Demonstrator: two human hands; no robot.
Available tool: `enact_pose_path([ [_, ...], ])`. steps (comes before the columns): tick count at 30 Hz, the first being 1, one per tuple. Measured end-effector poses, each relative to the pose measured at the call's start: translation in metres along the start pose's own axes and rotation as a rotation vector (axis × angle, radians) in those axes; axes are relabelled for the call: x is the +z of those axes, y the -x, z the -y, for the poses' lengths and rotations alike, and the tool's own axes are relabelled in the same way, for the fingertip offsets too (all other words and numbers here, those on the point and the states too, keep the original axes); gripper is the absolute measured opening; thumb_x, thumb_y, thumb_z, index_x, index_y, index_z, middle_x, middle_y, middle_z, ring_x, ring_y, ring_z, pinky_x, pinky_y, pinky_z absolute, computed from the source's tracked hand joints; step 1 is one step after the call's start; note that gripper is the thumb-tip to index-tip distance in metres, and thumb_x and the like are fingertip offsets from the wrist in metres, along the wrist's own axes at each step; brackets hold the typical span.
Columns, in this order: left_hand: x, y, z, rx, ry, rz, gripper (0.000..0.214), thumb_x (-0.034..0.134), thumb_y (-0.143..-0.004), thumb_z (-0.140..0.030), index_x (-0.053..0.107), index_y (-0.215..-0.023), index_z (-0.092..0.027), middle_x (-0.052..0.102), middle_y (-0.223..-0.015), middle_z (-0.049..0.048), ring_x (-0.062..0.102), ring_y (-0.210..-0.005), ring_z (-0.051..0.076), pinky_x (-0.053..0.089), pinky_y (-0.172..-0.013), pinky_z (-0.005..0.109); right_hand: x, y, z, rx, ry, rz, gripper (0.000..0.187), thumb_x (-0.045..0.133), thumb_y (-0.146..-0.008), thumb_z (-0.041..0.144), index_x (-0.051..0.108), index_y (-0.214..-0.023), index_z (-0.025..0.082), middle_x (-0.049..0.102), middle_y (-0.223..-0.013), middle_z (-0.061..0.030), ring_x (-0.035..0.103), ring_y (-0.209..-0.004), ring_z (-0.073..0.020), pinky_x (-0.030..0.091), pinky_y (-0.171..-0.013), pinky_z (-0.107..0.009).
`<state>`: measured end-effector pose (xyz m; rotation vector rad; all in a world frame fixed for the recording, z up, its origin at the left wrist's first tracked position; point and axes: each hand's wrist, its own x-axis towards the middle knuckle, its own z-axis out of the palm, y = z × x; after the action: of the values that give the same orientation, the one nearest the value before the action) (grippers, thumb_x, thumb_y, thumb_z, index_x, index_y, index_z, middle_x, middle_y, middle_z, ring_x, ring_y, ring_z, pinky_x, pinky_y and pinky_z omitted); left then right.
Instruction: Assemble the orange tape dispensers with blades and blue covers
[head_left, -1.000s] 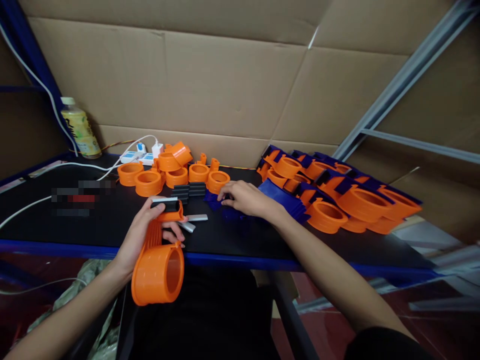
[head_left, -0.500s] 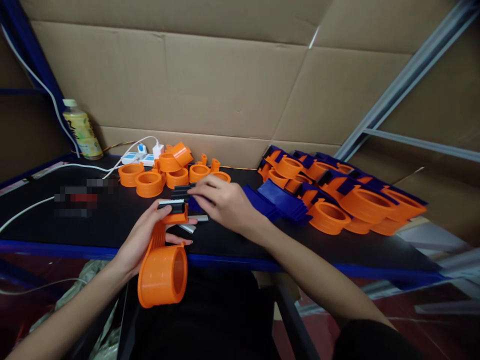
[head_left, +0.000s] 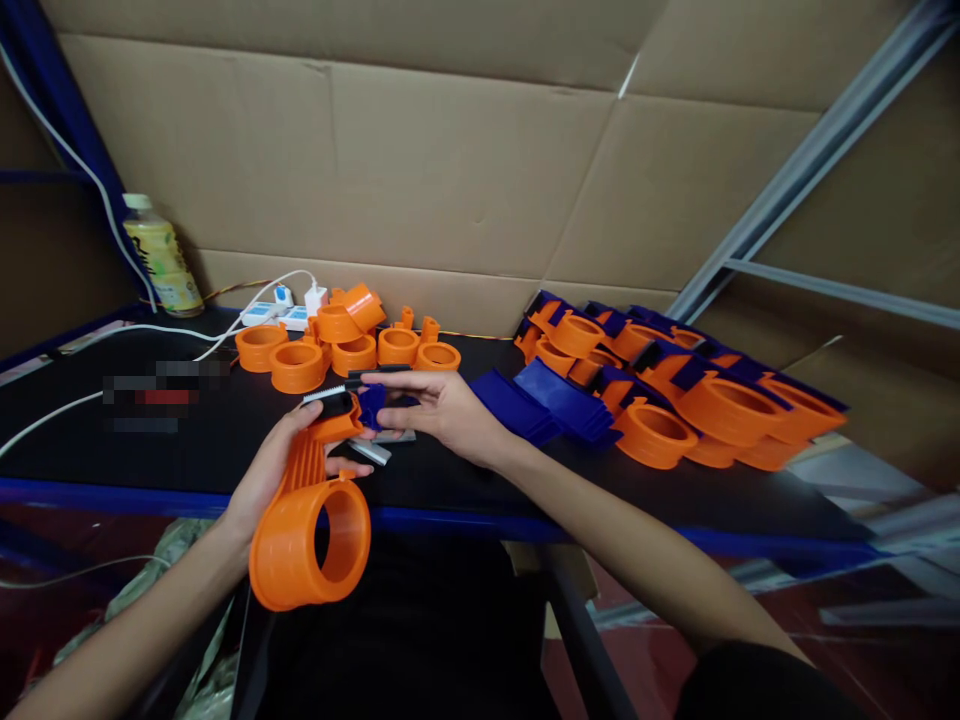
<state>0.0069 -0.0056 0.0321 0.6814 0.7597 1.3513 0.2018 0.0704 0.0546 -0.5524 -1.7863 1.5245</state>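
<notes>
Your left hand (head_left: 277, 455) has the orange holder (head_left: 289, 555) gripped by its ribbed neck, thumb up by the black insert (head_left: 337, 404), fingertips poking out on the far side; ring end hangs low, in front of the table edge. White toothed strip (head_left: 324, 394) sits along the top of the insert. Your right hand (head_left: 450, 415) pinches a small blue piece (head_left: 371, 405) between thumb and fingers, right at the insert's right end; can't tell if it's seated or just against it. Below that, on the black table (head_left: 217, 435), metal strips (head_left: 373, 453); black parts (head_left: 394, 370) behind your right fingers, partly hidden. Loose orange rings (head_left: 298, 367) cluster further back. Right of your right hand: stacked blue plates (head_left: 562, 402), then piled orange-and-blue units (head_left: 654, 435). Bottle (head_left: 161, 262) at back left, power strip (head_left: 292, 318) nearer the rings.
</notes>
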Motion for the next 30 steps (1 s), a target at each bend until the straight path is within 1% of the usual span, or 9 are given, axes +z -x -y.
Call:
enact_pose_path([
  [3,-0.004,-0.003,0.001,-0.028,0.002,0.027,0.029,0.059,-0.092,-0.027,0.062,-0.116,-0.011,0.080,-0.092,0.0128,0.076,-0.063,0.025,0.065,-0.061,0.036,0.003,0.000,-0.001,0.001,0.079,0.025,0.049,0.081,-0.078,0.029,0.070,-0.124,0.018,0.074,-0.107,-0.0057,0.071,-0.085,-0.0136,0.061,-0.078,-0.027],
  [6,-0.010,-0.007,0.003,-0.071,-0.012,0.044,0.030,0.063,-0.090,-0.030,0.060,-0.115,-0.014,0.079,-0.093,0.0121,0.075,-0.059,0.026,0.064,-0.058,0.039,0.007,0.003,-0.001,-0.053,0.228,-0.042,0.048,0.080,-0.078,0.029,0.071,-0.124,0.019,0.074,-0.108,-0.0061,0.070,-0.076,-0.0112,0.059,-0.069,-0.023],
  [10,-0.016,-0.013,0.004,-0.093,-0.033,0.054,0.028,0.064,-0.090,-0.031,0.059,-0.112,-0.016,0.078,-0.097,0.0136,0.075,-0.061,0.027,0.064,-0.065,0.048,0.007,0.005,-0.004,-0.229,0.439,-0.106,0.046,0.079,-0.080,0.031,0.071,-0.124,0.021,0.073,-0.109,-0.0060,0.069,-0.074,-0.0106,0.060,-0.072,-0.025],
  [14,-0.017,-0.013,0.005,-0.114,-0.065,0.065,0.024,0.064,-0.089,-0.032,0.058,-0.106,-0.016,0.078,-0.090,0.0129,0.075,-0.064,0.027,0.064,-0.068,0.049,0.005,0.005,-0.007,-0.388,0.605,-0.117,0.040,0.078,-0.083,0.031,0.072,-0.121,0.022,0.073,-0.109,-0.0065,0.069,-0.076,-0.0119,0.061,-0.076,-0.028],
  [16,-0.014,-0.010,0.006,-0.117,-0.086,0.095,0.025,0.063,-0.090,-0.034,0.058,-0.107,-0.016,0.078,-0.090,0.0146,0.075,-0.063,0.027,0.064,-0.068,0.049,0.004,0.006,-0.008,-0.417,0.630,-0.126,0.039,0.077,-0.084,0.029,0.072,-0.122,0.022,0.073,-0.109,-0.0066,0.069,-0.078,-0.0125,0.061,-0.077,-0.028],
  [19,-0.008,-0.004,0.006,-0.082,-0.072,0.078,0.024,0.061,-0.092,-0.034,0.058,-0.107,-0.016,0.078,-0.089,0.0138,0.076,-0.067,0.027,0.064,-0.068,0.046,0.006,0.007,-0.010,-0.435,0.650,-0.128,0.038,0.076,-0.085,0.028,0.071,-0.122,0.019,0.073,-0.109,-0.0073,0.070,-0.081,-0.0130,0.061,-0.078,-0.028],
  [23,-0.007,-0.002,0.006,-0.111,-0.048,0.086,0.024,0.061,-0.091,-0.036,0.059,-0.104,-0.016,0.078,-0.082,0.0104,0.072,-0.054,0.024,0.064,-0.066,0.047,0.008,0.008,-0.015,-0.459,0.652,-0.129,0.038,0.074,-0.087,0.029,0.070,-0.124,0.021,0.073,-0.115,-0.0079,0.071,-0.091,-0.0153,0.063,-0.079,-0.029],
  [27,-0.012,-0.004,0.007,-0.077,-0.085,0.102,0.022,0.066,-0.086,-0.027,0.059,-0.105,-0.019,0.078,-0.085,0.0090,0.075,-0.061,0.025,0.064,-0.072,0.050,0.008,0.010,-0.019,-0.474,0.643,-0.098,0.038,0.074,-0.087,0.030,0.069,-0.124,0.021,0.071,-0.123,-0.0081,0.069,-0.105,-0.0183,0.062,-0.085,-0.031],
  [30,-0.013,-0.003,0.009,-0.033,-0.172,0.098,0.032,0.072,-0.082,-0.023,0.057,-0.110,-0.022,0.078,-0.086,0.0060,0.074,-0.055,0.023,0.065,-0.069,0.048,0.005,0.011,-0.020,-0.509,0.657,-0.055,0.039,0.076,-0.086,0.029,0.069,-0.123,0.022,0.070,-0.126,-0.0093,0.068,-0.111,-0.0204,0.061,-0.089,-0.034],
])
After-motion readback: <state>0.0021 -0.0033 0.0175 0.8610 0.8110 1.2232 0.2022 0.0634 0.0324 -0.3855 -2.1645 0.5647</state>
